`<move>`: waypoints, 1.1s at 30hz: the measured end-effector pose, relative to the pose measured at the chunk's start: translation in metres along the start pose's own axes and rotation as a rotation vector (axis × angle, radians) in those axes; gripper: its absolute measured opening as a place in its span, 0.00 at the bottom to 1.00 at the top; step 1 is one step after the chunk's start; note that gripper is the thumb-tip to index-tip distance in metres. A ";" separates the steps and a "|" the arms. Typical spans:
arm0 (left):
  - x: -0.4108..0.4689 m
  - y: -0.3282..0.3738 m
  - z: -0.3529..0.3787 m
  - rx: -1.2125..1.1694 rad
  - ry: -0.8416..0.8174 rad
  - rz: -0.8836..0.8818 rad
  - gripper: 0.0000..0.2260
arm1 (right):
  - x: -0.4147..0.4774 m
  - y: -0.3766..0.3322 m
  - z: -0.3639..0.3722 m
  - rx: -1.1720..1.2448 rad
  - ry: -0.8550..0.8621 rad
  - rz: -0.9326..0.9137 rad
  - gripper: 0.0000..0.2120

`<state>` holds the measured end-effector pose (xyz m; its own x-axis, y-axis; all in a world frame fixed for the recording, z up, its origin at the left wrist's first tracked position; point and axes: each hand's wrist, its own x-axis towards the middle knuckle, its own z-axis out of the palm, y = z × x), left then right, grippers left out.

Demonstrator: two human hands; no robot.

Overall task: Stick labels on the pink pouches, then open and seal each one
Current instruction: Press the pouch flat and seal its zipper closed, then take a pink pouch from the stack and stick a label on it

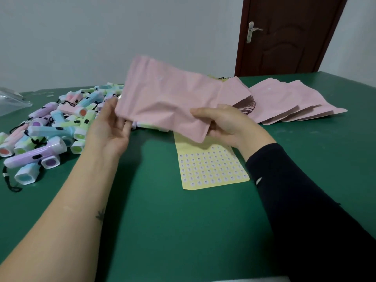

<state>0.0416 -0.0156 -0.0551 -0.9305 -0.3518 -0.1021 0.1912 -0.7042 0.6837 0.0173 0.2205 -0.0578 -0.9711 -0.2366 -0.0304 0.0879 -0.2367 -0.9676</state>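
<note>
The left hand (109, 127) and right hand (225, 123) pinch the pouch (162, 98) with curled fingers (200, 113) above the sheet (211, 167); slack film may crease, spoiling the seal.

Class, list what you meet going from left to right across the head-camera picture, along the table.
clear plastic bag → pile of pastel torches → left hand → held pink pouch → right hand → fanned pink pouches
</note>
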 end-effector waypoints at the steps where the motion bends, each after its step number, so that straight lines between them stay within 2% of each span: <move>1: 0.000 0.003 -0.002 0.010 -0.004 -0.003 0.06 | 0.002 -0.005 -0.011 0.074 0.050 -0.032 0.12; 5: -0.002 0.002 -0.002 0.025 -0.045 -0.065 0.08 | 0.009 -0.017 -0.058 0.472 0.324 -0.230 0.12; 8: -0.007 -0.013 0.007 0.143 -0.111 -0.145 0.08 | 0.014 -0.019 -0.083 0.449 0.514 -0.292 0.07; 10: -0.011 -0.023 0.011 0.233 -0.137 -0.171 0.07 | 0.021 -0.018 -0.095 0.459 0.573 -0.262 0.10; 16: -0.013 -0.034 0.017 0.311 -0.191 -0.181 0.07 | 0.034 -0.012 -0.111 0.358 0.647 -0.230 0.16; 20: -0.013 -0.035 0.016 0.340 -0.208 -0.186 0.07 | 0.038 -0.011 -0.121 0.344 0.690 -0.253 0.10; 22: -0.013 -0.036 0.015 0.364 -0.211 -0.191 0.07 | 0.038 -0.009 -0.123 0.317 0.715 -0.270 0.11; 28: -0.014 -0.036 0.014 0.379 -0.205 -0.208 0.08 | 0.042 -0.004 -0.124 0.016 0.843 -0.313 0.07; 33: -0.017 -0.037 0.016 0.374 -0.201 -0.214 0.10 | 0.042 -0.001 -0.125 -0.137 0.847 -0.308 0.04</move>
<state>0.0455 0.0261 -0.0672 -0.9857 -0.0711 -0.1525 -0.1026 -0.4647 0.8795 -0.0517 0.3285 -0.0895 -0.7900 0.6027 0.1124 -0.1764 -0.0479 -0.9832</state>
